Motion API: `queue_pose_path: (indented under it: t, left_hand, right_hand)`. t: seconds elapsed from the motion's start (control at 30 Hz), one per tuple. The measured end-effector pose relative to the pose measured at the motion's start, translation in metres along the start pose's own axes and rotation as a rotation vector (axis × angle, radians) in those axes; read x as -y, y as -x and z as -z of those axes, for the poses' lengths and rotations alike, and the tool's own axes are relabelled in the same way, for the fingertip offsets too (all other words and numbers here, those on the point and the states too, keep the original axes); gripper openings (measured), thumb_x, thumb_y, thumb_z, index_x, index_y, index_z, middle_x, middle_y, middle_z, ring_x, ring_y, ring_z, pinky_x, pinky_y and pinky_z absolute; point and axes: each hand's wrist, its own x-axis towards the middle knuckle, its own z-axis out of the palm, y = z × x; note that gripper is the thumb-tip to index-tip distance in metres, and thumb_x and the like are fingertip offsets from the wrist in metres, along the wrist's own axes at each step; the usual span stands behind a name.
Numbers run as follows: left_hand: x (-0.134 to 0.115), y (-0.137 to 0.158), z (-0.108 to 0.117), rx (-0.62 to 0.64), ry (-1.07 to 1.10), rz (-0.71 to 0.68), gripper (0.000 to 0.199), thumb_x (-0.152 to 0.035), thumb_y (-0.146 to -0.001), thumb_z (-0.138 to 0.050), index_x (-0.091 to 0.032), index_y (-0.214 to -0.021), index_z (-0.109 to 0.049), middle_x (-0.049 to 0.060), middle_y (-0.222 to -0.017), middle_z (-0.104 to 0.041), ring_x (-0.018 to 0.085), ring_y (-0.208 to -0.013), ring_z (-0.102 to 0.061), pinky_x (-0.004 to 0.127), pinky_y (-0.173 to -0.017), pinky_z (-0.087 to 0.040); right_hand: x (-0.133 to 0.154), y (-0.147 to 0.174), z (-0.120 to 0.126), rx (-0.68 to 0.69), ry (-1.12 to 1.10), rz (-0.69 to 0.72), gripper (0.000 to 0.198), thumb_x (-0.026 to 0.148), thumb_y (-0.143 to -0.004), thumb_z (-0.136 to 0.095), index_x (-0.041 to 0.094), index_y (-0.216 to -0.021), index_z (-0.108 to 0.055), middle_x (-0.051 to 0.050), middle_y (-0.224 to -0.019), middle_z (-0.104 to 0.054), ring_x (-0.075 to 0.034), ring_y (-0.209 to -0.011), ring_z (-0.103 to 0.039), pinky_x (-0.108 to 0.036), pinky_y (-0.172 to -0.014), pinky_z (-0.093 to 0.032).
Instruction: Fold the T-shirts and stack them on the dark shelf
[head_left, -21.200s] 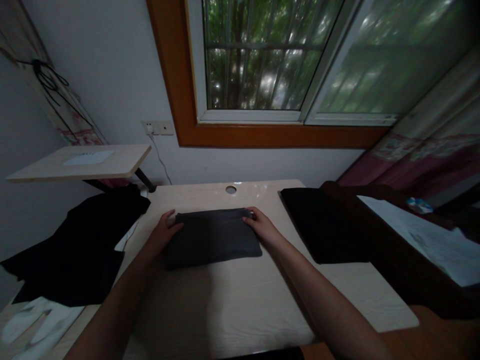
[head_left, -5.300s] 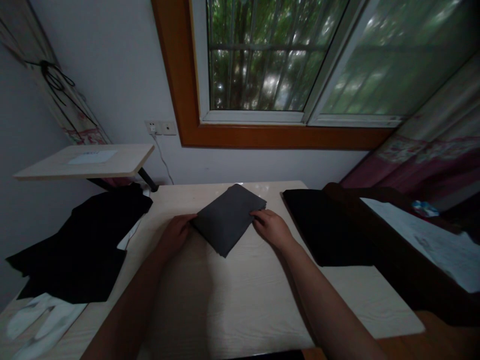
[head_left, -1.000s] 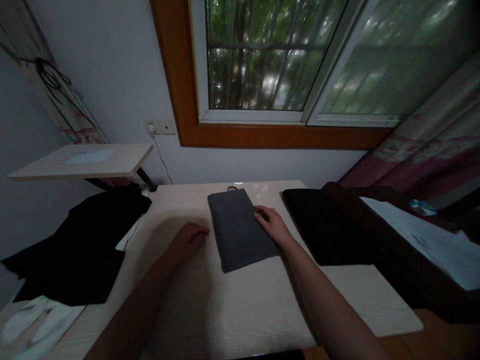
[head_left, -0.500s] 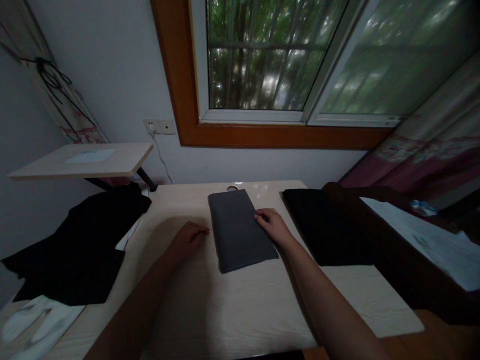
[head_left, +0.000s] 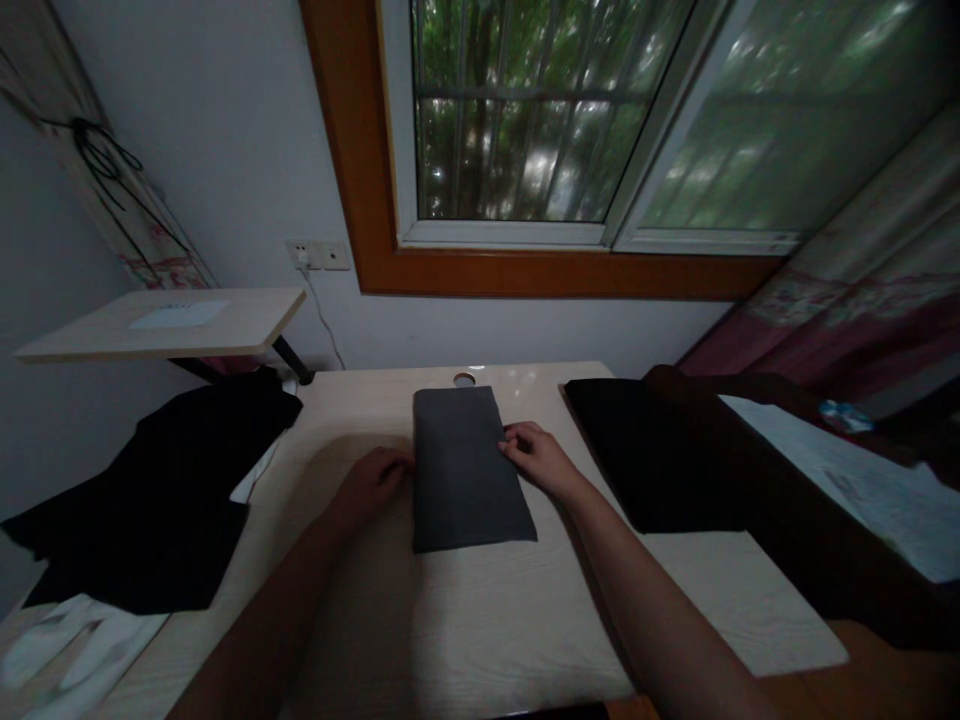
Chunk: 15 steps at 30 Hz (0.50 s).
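Observation:
A flat dark grey rectangular piece [head_left: 469, 475], seemingly folded cloth or a soft sheet, lies on the pale wooden table [head_left: 502, 625] in front of me. My left hand [head_left: 375, 480] is at its left edge, fingers curled together with the tips at the edge, in shadow. At the right edge my right hand [head_left: 544, 458] pinches the grey piece between thumb and fingers. The lower right corner of the piece flares out slightly.
Black fabric [head_left: 150, 490] lies loosely on the left, over white cloth [head_left: 97, 640]. A flat black piece [head_left: 652, 455] rests on the right side. Behind the left pile stands a small raised shelf [head_left: 247, 310]. The wall and window [head_left: 555, 120] bound the back.
The grey piece has turned a little and shifted left, so its left edge now runs nearly straight toward me. My right hand moved slightly left with it; my left hand now meets the edge.

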Motion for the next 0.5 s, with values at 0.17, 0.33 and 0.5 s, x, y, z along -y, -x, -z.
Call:
queue_pose_path:
  t: [0.17, 0.33, 0.5]
  left_hand:
    - [0.001, 0.003, 0.005, 0.095, 0.140, 0.039, 0.019, -0.022, -0.089, -0.052, -0.021, -0.101, -0.066, 0.003, -0.097, -0.073, 0.019, -0.091, -0.069, 0.032, -0.084, -0.052]
    - [0.002, 0.007, 0.012, 0.206, 0.246, 0.005, 0.013, -0.022, -0.086, -0.054, -0.020, -0.095, -0.063, 0.001, -0.086, -0.072, 0.018, -0.082, -0.069, 0.029, -0.075, -0.051]
    - [-0.001, 0.010, 0.018, 0.087, 0.044, -0.077, 0.015, -0.025, -0.090, -0.053, -0.020, -0.094, -0.067, 0.003, -0.084, -0.071, 0.019, -0.078, -0.067, 0.032, -0.074, -0.053]
  right_hand:
    - [0.004, 0.001, -0.001, 0.037, -0.042, 0.036, 0.021, 0.040, -0.088, -0.064, 0.020, -0.081, -0.065, -0.007, -0.094, -0.067, -0.023, -0.097, -0.063, -0.036, -0.090, -0.048]
    - [0.009, 0.003, -0.003, 0.117, -0.113, 0.076, 0.022, 0.038, -0.086, -0.068, 0.021, -0.074, -0.063, -0.008, -0.100, -0.070, -0.023, -0.105, -0.063, -0.036, -0.095, -0.047]
    - [0.012, 0.004, -0.006, 0.152, -0.150, 0.075, 0.020, 0.036, -0.084, -0.071, 0.020, -0.073, -0.064, -0.009, -0.107, -0.069, -0.022, -0.107, -0.063, -0.036, -0.095, -0.048]
